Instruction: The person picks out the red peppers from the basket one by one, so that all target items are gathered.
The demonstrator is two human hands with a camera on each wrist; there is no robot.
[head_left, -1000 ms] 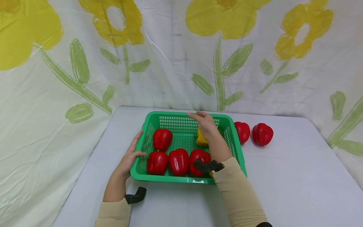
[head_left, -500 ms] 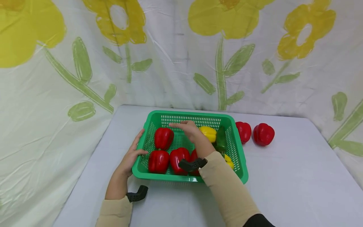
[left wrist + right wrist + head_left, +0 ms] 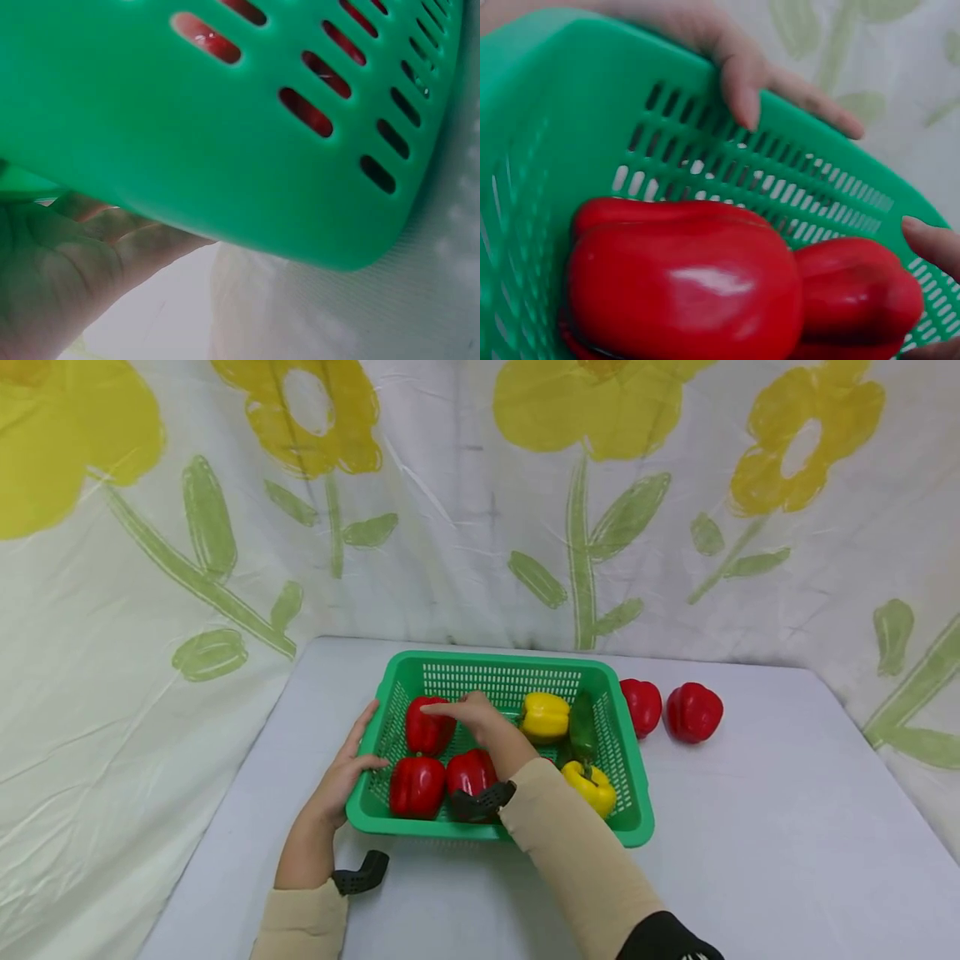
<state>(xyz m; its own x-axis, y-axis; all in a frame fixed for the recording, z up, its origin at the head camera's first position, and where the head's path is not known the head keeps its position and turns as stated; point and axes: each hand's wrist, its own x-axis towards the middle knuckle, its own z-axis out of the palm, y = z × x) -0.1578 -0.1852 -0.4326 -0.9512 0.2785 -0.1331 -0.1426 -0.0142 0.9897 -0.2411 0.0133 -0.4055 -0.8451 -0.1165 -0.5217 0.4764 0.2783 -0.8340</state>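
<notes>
Steadying the basket (image 3: pixel 435 829), it seems, your left hand (image 3: pixel 345 777) grips its left rim, thumb inside, fingers outside. Your right hand (image 3: pixel 474 715) reaches in, fingers parted, leaving room between them for the back-left pepper (image 3: pixel 426 739). That sits just behind the front pepper (image 3: pixel 416 789); I see no firm hold and can't tell whether you touch it.

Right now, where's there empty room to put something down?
The white table is bare right of the green plastic basket, in front of two round red bell peppers, and before the basket, between the beige fabric sleeves. The basket is crowded: glossy red peppers and the right hand on its left, yellow bell peppers and a long green vegetable on its right.
</notes>
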